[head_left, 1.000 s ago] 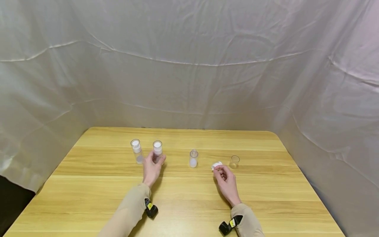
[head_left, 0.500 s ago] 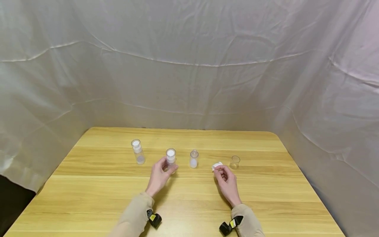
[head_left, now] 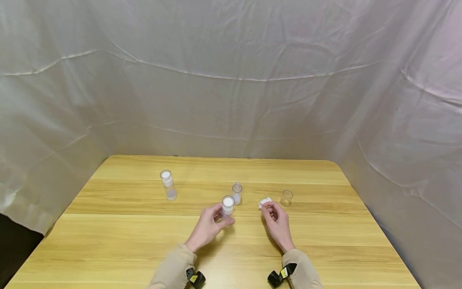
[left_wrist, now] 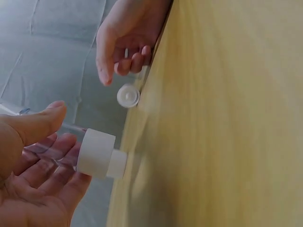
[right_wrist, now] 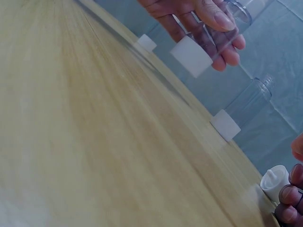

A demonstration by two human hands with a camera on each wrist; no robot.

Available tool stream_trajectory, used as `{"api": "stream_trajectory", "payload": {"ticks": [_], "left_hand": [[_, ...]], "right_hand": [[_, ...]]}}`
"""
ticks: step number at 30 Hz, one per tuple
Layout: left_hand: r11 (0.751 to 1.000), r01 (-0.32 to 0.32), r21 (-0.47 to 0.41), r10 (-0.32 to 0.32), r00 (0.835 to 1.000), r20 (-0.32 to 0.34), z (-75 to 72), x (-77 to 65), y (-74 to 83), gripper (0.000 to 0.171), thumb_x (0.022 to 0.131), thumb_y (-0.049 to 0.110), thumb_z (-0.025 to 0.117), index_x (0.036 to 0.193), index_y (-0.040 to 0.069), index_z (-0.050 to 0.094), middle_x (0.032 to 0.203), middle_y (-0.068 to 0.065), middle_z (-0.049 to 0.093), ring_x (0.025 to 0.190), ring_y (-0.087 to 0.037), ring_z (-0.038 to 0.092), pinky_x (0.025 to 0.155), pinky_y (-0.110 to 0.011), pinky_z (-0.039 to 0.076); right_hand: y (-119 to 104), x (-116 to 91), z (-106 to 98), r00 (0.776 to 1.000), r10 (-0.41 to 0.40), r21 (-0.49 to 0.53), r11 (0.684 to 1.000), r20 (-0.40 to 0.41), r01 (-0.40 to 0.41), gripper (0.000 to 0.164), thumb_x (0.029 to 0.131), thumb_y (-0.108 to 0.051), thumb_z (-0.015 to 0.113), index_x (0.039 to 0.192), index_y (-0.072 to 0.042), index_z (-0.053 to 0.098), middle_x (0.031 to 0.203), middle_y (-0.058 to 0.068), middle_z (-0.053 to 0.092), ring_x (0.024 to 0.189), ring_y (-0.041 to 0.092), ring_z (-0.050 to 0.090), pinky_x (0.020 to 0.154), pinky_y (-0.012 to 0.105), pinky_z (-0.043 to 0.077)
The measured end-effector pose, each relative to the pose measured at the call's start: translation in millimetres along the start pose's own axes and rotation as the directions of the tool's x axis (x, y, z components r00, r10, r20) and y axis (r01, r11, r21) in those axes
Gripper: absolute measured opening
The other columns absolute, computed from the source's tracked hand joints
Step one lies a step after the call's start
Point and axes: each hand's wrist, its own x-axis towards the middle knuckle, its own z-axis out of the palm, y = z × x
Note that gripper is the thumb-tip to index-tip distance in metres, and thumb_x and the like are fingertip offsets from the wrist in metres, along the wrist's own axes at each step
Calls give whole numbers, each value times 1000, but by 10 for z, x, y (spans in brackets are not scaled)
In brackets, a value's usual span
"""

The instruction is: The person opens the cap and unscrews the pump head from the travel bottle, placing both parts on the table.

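Note:
My left hand (head_left: 209,224) grips a clear pump bottle (left_wrist: 97,152) with a white base, holding it just above the table. It still has its white pump top and clear overcap. Right behind it in the head view stands an uncapped clear bottle (right_wrist: 248,101), its threaded neck bare and its base white. My right hand (head_left: 277,224) stays low at the table with fingers loosely bent. Its fingertips touch or nearly touch a loose white pump head (right_wrist: 274,182) lying there, while the thumb looks apart from it. A clear overcap (head_left: 286,198) stands just beyond that hand.
Another complete pump bottle (head_left: 168,185) stands upright at the left of the wooden table (head_left: 325,241). Grey cloth (head_left: 231,108) hangs behind the table and along both sides.
My left hand has carried the pump bottle rightward and toward me, from near the far-left bottle to in front of the uncapped one. My right hand and the pump head have stayed put.

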Motion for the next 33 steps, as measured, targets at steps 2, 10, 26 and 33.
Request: {"api": "stream_trajectory", "payload": {"ticks": [2,10,26,33], "left_hand": [[1000,-3,0,3,1000,25,29,-16,4,42,85,9,77,122,-4,64,117,-24,70,111,-39,68,101,-49,57],[995,11,-94,-2,995,102,104,-29,-27,39,86,7,76,121,-5,64,118,-26,70,111,-37,68,103,-48,56],[993,38,-114,-18,985,174,156,0,-78,46,88,3,74,128,-11,57,122,-29,67,115,-41,66,105,-42,55],[992,51,-119,-30,985,170,167,-6,-89,49,87,4,75,130,-11,57,124,-29,66,118,-43,64,107,-49,53]], "right_hand": [[-72,-13,-5,1000,15,-8,1000,5,-15,9,96,-1,62,103,4,65,84,25,67,65,-3,49,60,10,40],[-373,-87,-38,1000,7,-1,1000,19,-7,9,95,1,62,101,7,65,83,24,67,65,-3,50,60,10,41],[-357,-84,-38,1000,1,-6,1000,21,-1,9,95,1,62,102,8,65,82,19,67,66,-2,51,60,11,42],[-309,-82,-30,1000,-15,14,1000,1,15,9,95,3,61,101,9,65,81,24,65,65,-3,50,58,10,41]]}}
